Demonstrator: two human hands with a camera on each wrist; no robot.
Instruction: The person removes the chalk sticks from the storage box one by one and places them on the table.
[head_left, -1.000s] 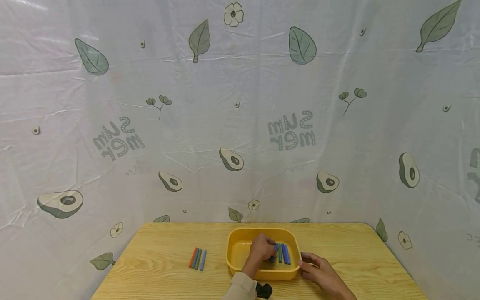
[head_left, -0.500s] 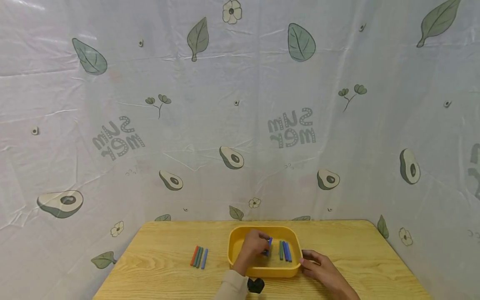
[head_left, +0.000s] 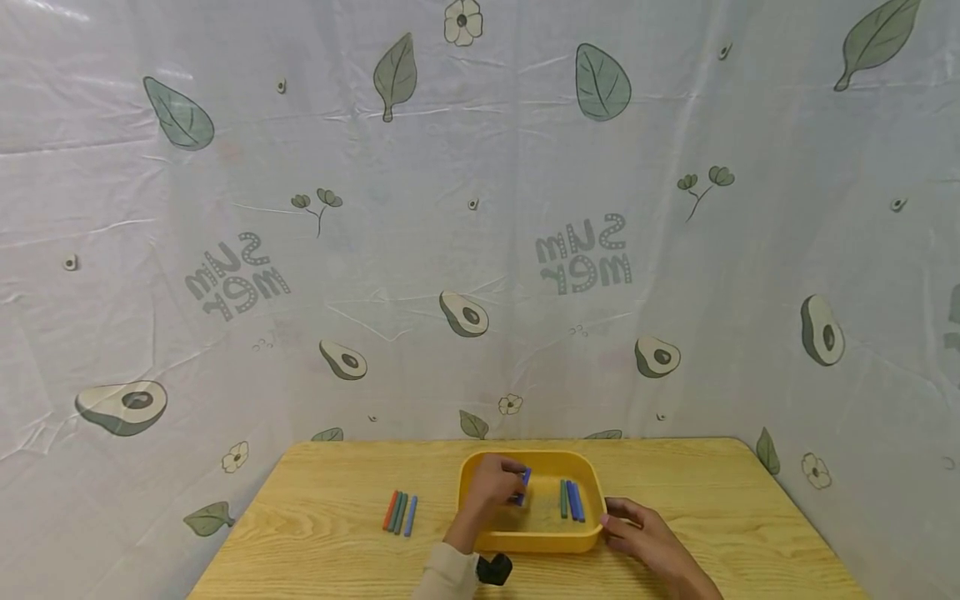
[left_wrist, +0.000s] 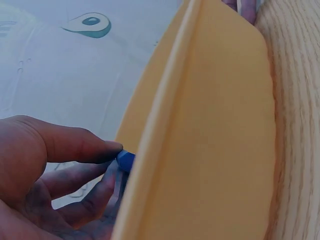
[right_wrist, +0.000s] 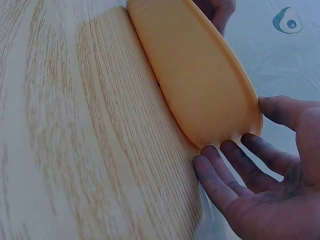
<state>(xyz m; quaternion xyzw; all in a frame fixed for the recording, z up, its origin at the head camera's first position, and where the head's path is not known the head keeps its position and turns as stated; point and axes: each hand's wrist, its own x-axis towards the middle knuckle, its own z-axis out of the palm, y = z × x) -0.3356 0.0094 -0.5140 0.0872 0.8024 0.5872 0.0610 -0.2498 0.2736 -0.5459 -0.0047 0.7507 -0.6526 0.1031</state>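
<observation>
Your left hand [head_left: 492, 483] pinches a blue stick [left_wrist: 126, 161] inside the tray [head_left: 536, 543]; the tray wall partly blocks the left wrist view of it. Your right hand [head_left: 647, 537] has fingers extended against the tray's outer end. Between your hands, inside, lie a green stick [head_left: 563, 499] and two more blues [head_left: 577, 502]. Left of your left hand, four sticks [head_left: 401, 513] occupy the table [head_left: 322, 492].

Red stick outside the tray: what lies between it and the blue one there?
Two green sticks, then a narrow bare gap on the table before the blue stick, in the head view.
</observation>
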